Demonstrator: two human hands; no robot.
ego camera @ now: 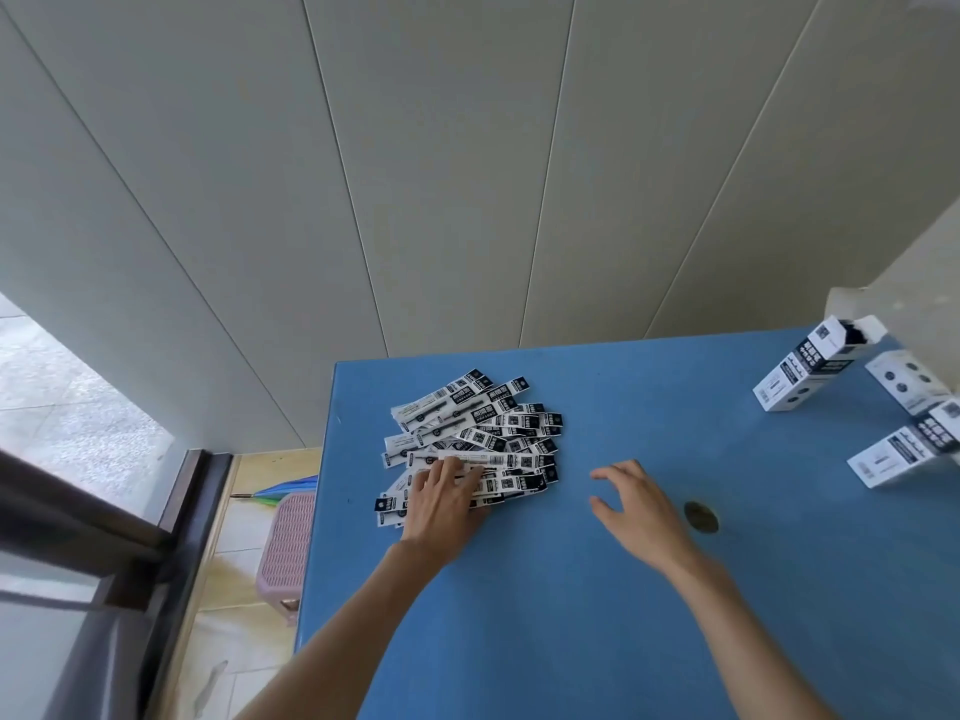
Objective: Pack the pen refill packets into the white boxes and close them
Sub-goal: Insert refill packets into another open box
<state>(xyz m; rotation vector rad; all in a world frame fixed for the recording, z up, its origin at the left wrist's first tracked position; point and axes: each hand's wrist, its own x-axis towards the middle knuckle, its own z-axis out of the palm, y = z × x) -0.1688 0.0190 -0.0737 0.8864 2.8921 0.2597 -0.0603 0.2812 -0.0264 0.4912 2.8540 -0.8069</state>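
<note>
Refill packets (470,444) heaped centre-left on blue worktop (623,589), long axes roughly left-right. Left hand (441,498) on heap's near edge, fingers (449,467) spread flat atop packets. Right hand (636,506) just right of heap, relaxed, holding nothing. White boxes (800,371) far right, well apart.

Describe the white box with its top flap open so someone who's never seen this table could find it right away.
On the blue table, look to the far right corner, where three white boxes cluster. The open box is the one farthest back and most to the left; unlike the others, its top flap is raised, showing a dark interior.
</note>
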